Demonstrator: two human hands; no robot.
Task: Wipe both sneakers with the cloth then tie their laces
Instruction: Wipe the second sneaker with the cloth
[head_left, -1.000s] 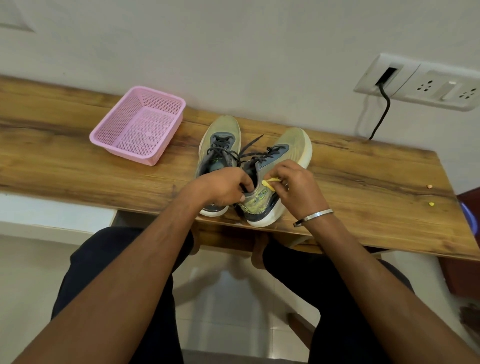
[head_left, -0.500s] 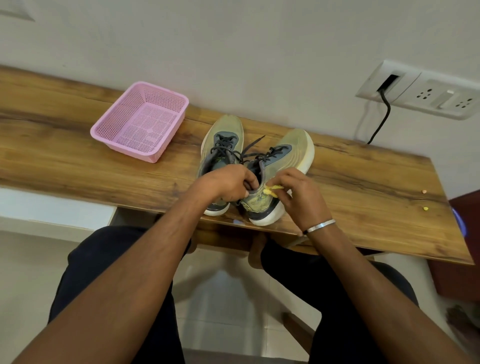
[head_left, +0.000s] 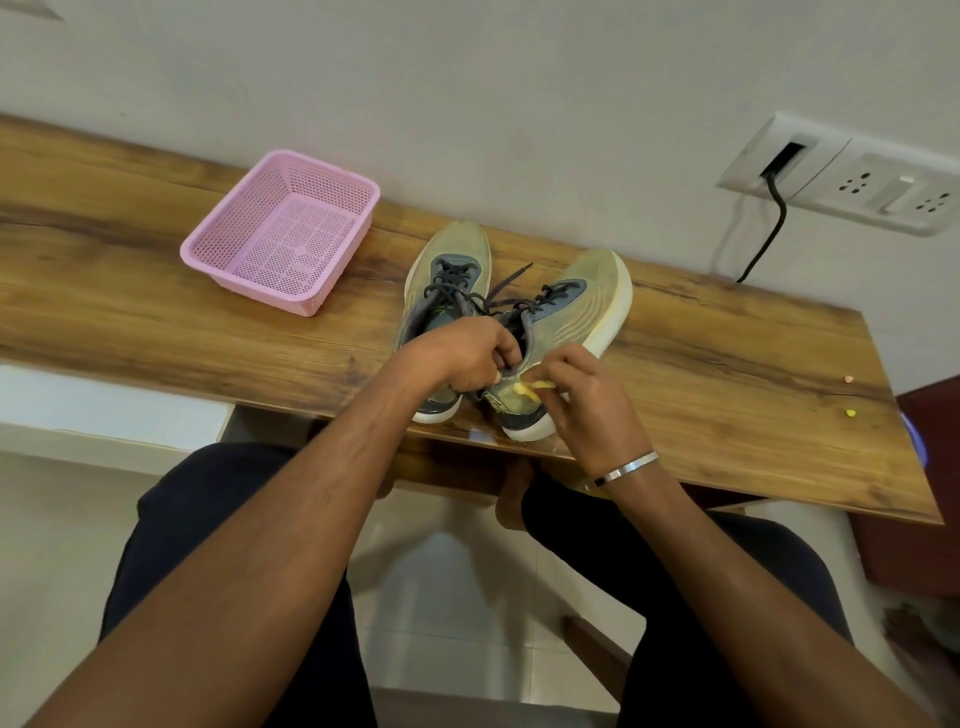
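Two olive-green sneakers with dark untied laces stand side by side on the wooden table (head_left: 727, 364), toes toward the wall. The left sneaker (head_left: 457, 249) stands flat; the right sneaker (head_left: 587, 306) is tilted onto its side. My left hand (head_left: 462, 358) grips the collar of the right sneaker at the heel opening. My right hand (head_left: 587, 400) pinches a small yellow cloth (head_left: 535, 385) against the outer heel side of that sneaker. Most of the cloth is hidden under my fingers.
An empty pink mesh basket (head_left: 280, 228) sits to the left of the sneakers. A wall socket panel (head_left: 841, 176) with a black cable hangs at the upper right. Two small crumbs (head_left: 850, 413) lie near the table's right end. My knees are under the front edge.
My right hand with the yellow cloth has slid a little down the heel side of the right sneaker. My left hand keeps its grip on the collar.
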